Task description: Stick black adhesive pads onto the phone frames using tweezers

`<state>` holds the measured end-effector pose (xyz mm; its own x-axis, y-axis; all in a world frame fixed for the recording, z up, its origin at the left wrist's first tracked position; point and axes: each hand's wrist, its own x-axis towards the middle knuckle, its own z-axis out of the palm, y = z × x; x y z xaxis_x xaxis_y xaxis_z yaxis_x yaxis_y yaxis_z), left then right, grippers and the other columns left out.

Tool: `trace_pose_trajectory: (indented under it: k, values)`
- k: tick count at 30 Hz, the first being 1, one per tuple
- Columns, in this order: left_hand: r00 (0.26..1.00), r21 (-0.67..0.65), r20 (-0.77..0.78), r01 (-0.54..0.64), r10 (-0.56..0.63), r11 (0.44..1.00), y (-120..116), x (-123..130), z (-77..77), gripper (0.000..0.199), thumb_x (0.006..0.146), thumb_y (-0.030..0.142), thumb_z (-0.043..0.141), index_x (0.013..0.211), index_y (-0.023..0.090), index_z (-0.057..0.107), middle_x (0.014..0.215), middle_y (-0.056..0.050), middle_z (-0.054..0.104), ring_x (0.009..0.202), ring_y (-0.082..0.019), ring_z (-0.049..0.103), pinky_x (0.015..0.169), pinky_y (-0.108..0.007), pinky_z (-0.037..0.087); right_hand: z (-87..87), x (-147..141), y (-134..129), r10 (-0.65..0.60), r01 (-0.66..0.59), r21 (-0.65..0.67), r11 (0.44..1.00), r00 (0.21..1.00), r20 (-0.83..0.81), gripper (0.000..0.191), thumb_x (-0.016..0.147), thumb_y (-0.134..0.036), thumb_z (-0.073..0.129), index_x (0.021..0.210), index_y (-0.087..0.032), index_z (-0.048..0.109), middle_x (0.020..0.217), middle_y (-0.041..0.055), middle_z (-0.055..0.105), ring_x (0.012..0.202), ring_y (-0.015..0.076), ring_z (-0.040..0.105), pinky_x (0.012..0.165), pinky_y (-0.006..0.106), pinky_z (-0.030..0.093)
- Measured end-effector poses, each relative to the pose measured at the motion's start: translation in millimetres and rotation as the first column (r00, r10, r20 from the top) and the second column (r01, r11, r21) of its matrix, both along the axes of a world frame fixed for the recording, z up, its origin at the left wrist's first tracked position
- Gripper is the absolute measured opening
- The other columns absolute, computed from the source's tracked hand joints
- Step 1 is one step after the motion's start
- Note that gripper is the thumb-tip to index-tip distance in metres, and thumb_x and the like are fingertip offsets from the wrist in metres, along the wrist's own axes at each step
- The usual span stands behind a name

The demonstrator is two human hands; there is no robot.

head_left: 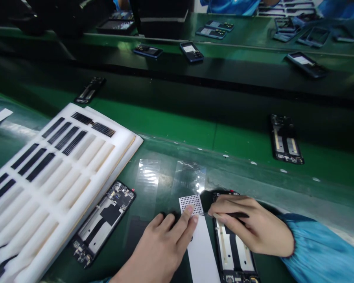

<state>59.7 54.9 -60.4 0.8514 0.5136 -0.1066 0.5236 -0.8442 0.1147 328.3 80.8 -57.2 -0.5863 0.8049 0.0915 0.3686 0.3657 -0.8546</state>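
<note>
My left hand (162,245) lies spread over a white strip (203,251), its fingertips pressing near a patch of small dark dots (191,202) at the strip's top. Pinched in my right hand (250,226) are dark tweezers (238,215), their tip touching the right edge of the dotted patch. Beneath my right hand is an open phone frame (233,251), partly covered by the fingers. Another phone frame (104,222) lies to the left of my left hand.
A white foam tray (51,186) with slots of black strips fills the left side. Clear film pieces (148,177) lie on the green table. Beyond, phone frames (286,139) rest on a green belt (177,127). More phones (191,52) sit further back, near a person's blue sleeve (230,6).
</note>
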Motion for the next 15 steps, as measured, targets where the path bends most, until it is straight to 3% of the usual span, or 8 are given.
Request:
trace_pose_trajectory:
  k: [7, 11, 15]
  values:
    - [1.000, -0.014, -0.011, -0.028, 0.028, 1.000, -4.9, -1.0, -7.0, 0.059, 0.090, 0.011, 0.048, 0.149, 0.013, 0.040, 0.152, -0.016, 0.048, 0.091, -0.024, 0.058, 0.073, -0.038, 0.047, 1.6, -3.4, -3.6, -0.065, 0.063, 0.074, 0.995, 0.997, 0.033, 0.026, 0.101, -0.020, 0.048, 0.116, -0.019, 0.070, 0.099, 0.0082, 0.077, 0.090, 0.0226, 0.072, 0.077, 0.034, 0.060]
    - [0.999, -0.001, 0.007, -0.041, 0.041, 0.999, -4.9, -0.4, -8.8, 0.055, 0.091, 0.009, 0.047, 0.146, 0.014, 0.045, 0.151, -0.015, 0.050, 0.089, -0.022, 0.060, 0.071, -0.037, 0.047, -4.2, -4.6, -9.7, -0.096, 0.095, 0.090, 0.991, 0.995, 0.009, 0.033, 0.100, -0.017, 0.049, 0.127, -0.021, 0.066, 0.108, 0.0081, 0.077, 0.098, 0.0233, 0.073, 0.082, 0.035, 0.061]
    - [0.998, 0.033, 0.045, -0.038, 0.037, 0.999, -3.4, -1.4, -13.3, 0.054, 0.090, 0.006, 0.047, 0.143, 0.014, 0.049, 0.150, -0.015, 0.051, 0.085, -0.021, 0.061, 0.071, -0.037, 0.048, -10.1, -3.5, -12.9, -0.211, 0.214, 0.031, 0.976, 0.973, -0.090, 0.028, 0.100, -0.019, 0.050, 0.118, -0.019, 0.072, 0.106, 0.0079, 0.078, 0.098, 0.0215, 0.075, 0.084, 0.031, 0.062]
